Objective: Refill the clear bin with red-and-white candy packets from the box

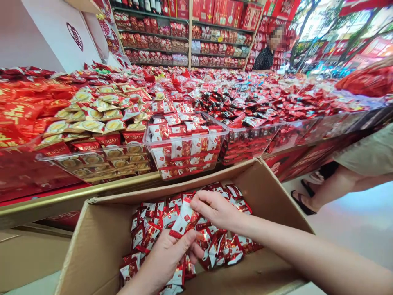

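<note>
Over an open cardboard box (98,246), my right hand (213,209) pinches the upper end of a red and white wrapped packet (184,219). My left hand (172,254) is at the packet's lower end, thumb and fingers closed round it. Many similar red and white packets (225,248) lie loose in the box beneath both hands. Just beyond the box, a clear plastic bin (187,137) holds upright and stacked packets of the same look.
Left of that bin are gold durian packets (92,123) and red bags (18,114). Dark red packets (236,106) fill bins to the right. A person (265,53) stands behind the display; another person's legs (334,188) are at the right.
</note>
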Demonstrator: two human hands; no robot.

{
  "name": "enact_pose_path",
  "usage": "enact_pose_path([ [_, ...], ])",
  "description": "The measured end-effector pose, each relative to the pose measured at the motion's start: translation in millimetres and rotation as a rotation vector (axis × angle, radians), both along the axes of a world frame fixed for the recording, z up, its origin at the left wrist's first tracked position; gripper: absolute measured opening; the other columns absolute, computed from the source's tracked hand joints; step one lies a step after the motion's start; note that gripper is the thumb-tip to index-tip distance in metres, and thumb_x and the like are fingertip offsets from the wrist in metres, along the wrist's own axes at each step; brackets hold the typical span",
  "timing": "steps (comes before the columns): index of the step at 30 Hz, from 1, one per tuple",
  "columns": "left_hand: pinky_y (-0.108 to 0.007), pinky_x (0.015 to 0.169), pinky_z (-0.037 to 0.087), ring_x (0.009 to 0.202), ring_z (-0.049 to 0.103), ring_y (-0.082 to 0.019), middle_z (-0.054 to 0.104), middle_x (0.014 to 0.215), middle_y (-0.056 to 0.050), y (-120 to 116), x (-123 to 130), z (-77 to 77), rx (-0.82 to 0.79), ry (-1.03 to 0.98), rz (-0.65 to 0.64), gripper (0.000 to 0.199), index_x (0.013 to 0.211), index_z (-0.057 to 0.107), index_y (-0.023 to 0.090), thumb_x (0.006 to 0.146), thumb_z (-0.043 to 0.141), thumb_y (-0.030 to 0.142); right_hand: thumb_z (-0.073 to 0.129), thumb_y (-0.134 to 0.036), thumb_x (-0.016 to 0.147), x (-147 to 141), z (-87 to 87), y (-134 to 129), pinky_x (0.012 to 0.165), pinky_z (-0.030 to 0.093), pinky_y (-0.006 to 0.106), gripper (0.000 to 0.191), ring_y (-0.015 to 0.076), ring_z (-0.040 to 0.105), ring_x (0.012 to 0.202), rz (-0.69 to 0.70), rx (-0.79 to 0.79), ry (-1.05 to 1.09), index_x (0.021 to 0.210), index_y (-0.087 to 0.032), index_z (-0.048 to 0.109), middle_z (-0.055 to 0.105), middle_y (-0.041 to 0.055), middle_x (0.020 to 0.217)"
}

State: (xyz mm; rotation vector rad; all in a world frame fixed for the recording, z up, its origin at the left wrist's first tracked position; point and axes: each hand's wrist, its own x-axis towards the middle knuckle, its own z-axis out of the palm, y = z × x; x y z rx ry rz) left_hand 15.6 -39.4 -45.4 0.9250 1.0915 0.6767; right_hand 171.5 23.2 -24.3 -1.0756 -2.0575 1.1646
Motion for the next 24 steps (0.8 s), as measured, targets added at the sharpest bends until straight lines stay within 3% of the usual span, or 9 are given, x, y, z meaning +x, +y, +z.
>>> enact_pose_path([
  [3, -0.023, 0.053, 0.04, 0.051, 0.053, -0.01, 0.066, 0.056, -0.002, -2.7, -2.3, -2.3, 0.063, 0.061, -0.083, 0.041, 0.066, 0.066, 0.012, 0.072, 0.053, 0.05, 0.045, -0.035, 0.082, 2.9, 7.8, -0.9, 0.051, 0.033, 0.019, 0.026, 0.0076, 0.038, 0.054, 0.032, 0.004, 0.008, 0.065, -0.015, 0.051, 0.044, -0.004, 0.058],
  [5, -0.024, 0.057, 0.04, 0.054, 0.054, -0.011, 0.065, 0.061, -0.002, -4.8, -2.5, -2.6, 0.08, 0.053, -0.15, 0.04, 0.075, 0.064, 0.012, 0.072, 0.052, 0.05, 0.049, -0.033, 0.08, 7.6, 23.9, 1.8, 0.052, 0.035, 0.019, 0.023, 0.008, 0.041, 0.054, 0.027, 0.12, -0.018, 0.066, -0.015, 0.054, 0.049, -0.003, 0.057],
  [8, -0.026, 0.059, 0.04, 0.057, 0.054, -0.011, 0.064, 0.067, 0.0, -6.3, 0.1, -2.5, 0.068, 0.023, -0.167, 0.043, 0.091, 0.056, 0.014, 0.067, 0.058, 0.05, 0.05, -0.028, 0.081, 15.3, 67.2, 13.3, 0.055, 0.037, 0.02, 0.017, 0.0086, 0.047, 0.057, 0.001, 0.369, 0.018, 0.071, -0.015, 0.057, 0.055, -0.0012, 0.062],
  [12, -0.026, 0.06, 0.039, 0.058, 0.052, -0.011, 0.061, 0.066, 0.0, -4.0, 4.1, -1.8, 0.081, 0.064, -0.191, 0.042, 0.087, 0.056, 0.014, 0.067, 0.057, 0.05, 0.048, -0.022, 0.081, 13.8, 134.0, 43.6, 0.062, 0.039, 0.023, 0.014, 0.0108, 0.051, 0.067, -0.139, 0.72, 0.035, 0.083, -0.015, 0.06, 0.059, 0.0018, 0.075],
  [15, -0.026, 0.06, 0.039, 0.058, 0.051, -0.011, 0.06, 0.067, 0.0, -1.9, 3.5, -1.4, 0.088, 0.076, -0.183, 0.046, 0.088, 0.054, 0.013, 0.066, 0.056, 0.053, 0.048, -0.018, 0.08, -0.3, 164.0, 69.1, 0.066, 0.038, 0.026, 0.017, 0.0116, 0.051, 0.07, -0.132, 0.822, -0.071, 0.088, -0.014, 0.062, 0.06, 0.0024, 0.078],
  [18, -0.027, 0.062, 0.04, 0.059, 0.052, -0.011, 0.059, 0.068, -0.001, -0.9, 0.9, -1.8, 0.096, 0.097, -0.175, 0.048, 0.089, 0.052, 0.013, 0.065, 0.056, 0.054, 0.048, -0.017, 0.078, -18.6, 172.0, 86.9, 0.067, 0.037, 0.026, 0.018, 0.0117, 0.051, 0.071, -0.068, 0.815, -0.17, 0.088, -0.013, 0.063, 0.061, 0.003, 0.079],
  [24, -0.025, 0.058, 0.04, 0.056, 0.052, -0.011, 0.061, 0.066, 0.001, -2.3, -3.3, -10.3, 0.121, 0.126, -0.18, 0.038, 0.086, 0.055, 0.016, 0.066, 0.057, 0.049, 0.048, -0.018, 0.079, -37.1, 166.2, 99.3, 0.066, 0.035, 0.024, 0.019, 0.0105, 0.049, 0.068, 0.068, 0.799, -0.277, 0.088, -0.011, 0.064, 0.06, 0.0024, 0.073],
])
